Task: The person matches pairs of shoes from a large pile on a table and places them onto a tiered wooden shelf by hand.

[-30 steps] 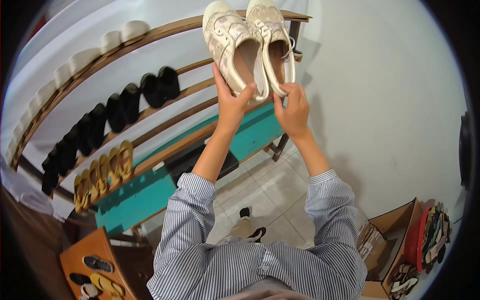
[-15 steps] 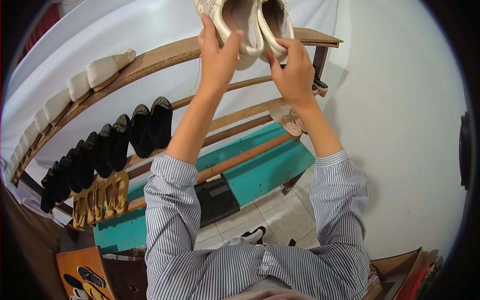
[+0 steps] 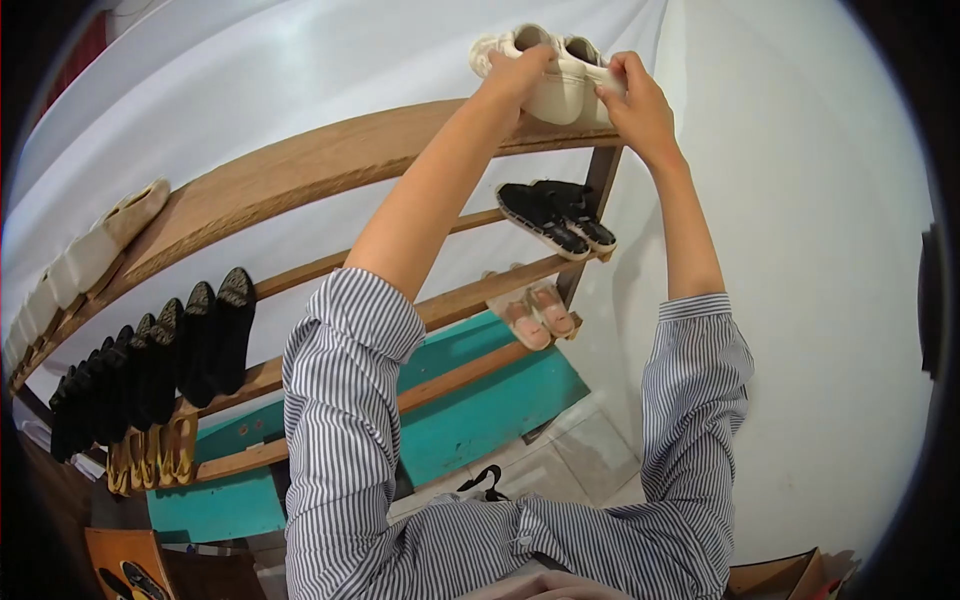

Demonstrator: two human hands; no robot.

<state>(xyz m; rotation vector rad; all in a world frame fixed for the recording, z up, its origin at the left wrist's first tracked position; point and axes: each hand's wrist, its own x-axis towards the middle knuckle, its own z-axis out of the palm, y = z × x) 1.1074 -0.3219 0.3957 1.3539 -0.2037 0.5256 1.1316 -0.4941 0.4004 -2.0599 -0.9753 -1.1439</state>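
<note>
A pair of white shoes point(image 3: 556, 100) stands side by side at the right end of the top board of a wooden rack point(image 3: 330, 150), heels toward me. My left hand point(image 3: 518, 80) is closed on the left shoe, its thumb near the opening. At the heel and outer side of the other shoe, my right hand point(image 3: 642, 110) has its fingers closed. The toes are partly hidden. On the rung below sits a pair of black slip-on shoes point(image 3: 545, 215). Pale pink sandals point(image 3: 520, 318) lie lower still.
A row of white shoes point(image 3: 85, 262) fills the rack's left end. Below it are several black flats point(image 3: 160, 365) and yellow flats point(image 3: 150, 455). A teal bench point(image 3: 490, 395) stands behind the lower rungs. The white wall point(image 3: 810, 300) is close on the right; a cardboard box point(image 3: 775, 578) sits at lower right.
Both hands have moved right along the rack with the white shoes, from in front of the top board onto its right end. My view has shifted, and the black slip-on shoes now show fully.
</note>
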